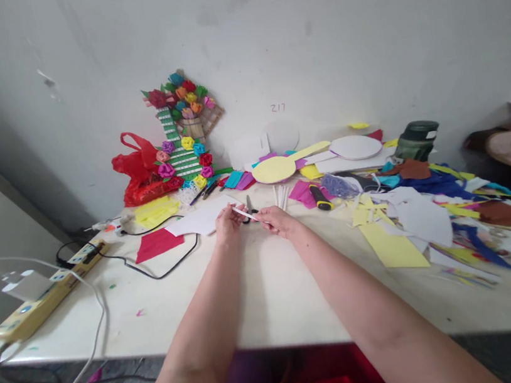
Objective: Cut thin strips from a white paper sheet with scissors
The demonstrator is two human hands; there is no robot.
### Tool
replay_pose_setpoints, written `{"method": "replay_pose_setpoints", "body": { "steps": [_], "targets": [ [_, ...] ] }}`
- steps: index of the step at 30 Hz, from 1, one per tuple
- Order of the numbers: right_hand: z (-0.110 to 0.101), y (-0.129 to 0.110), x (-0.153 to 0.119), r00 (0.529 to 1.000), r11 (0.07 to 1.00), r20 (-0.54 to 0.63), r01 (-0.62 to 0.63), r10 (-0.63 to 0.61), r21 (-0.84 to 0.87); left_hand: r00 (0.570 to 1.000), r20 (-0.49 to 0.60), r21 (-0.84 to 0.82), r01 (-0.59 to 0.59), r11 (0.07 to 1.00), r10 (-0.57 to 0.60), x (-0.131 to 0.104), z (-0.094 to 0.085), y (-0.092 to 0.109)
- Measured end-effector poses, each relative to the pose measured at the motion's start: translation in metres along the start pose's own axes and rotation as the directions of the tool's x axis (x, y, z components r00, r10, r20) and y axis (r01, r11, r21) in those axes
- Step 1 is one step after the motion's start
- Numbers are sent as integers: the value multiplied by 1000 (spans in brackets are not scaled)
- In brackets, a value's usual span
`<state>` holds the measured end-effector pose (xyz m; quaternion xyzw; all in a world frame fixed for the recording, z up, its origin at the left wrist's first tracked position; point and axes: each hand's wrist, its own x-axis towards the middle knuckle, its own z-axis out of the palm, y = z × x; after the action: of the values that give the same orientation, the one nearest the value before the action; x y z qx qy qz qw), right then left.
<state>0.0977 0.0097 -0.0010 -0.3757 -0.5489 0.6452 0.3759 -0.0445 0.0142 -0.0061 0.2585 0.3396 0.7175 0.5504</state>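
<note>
A thin white stick (244,213) slants between my two hands above the middle of the table. Its upper left end is pinched in the fingers of my left hand (228,224). My right hand (279,221) has its fingers closed round the lower right end. Just behind the hands lies a pair of scissors (249,206), partly hidden by them. Several similar white sticks (281,196) rest on the table beyond my right hand. Near my left hand is a sheet of white card (202,215).
A power strip (51,296) with cables runs along the left edge, near a red paper piece (158,244). Paper flowers (187,96) stand against the wall. Round-headed yellow card (275,169), a utility knife (320,197), paper scraps (423,215) and a dark bottle (416,142) occupy the back and right.
</note>
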Motion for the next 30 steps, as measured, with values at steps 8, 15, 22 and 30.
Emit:
{"method": "replay_pose_setpoints", "body": {
  "steps": [8,15,22,30],
  "targets": [
    [3,0,-3,999,996,34,-30,27,87,1000,1,-75,-30,997,30,-6,2,3],
    [3,3,-1,999,997,31,10,-13,81,998,-13,-93,-55,994,54,-5,-1,3],
    [8,2,-2,996,996,-78,39,-32,81,991,130,120,21,993,-36,-9,3,-1],
    [1,3,3,996,998,-77,-44,48,48,999,36,155,25,988,-31,-11,3,3]
  ]
}}
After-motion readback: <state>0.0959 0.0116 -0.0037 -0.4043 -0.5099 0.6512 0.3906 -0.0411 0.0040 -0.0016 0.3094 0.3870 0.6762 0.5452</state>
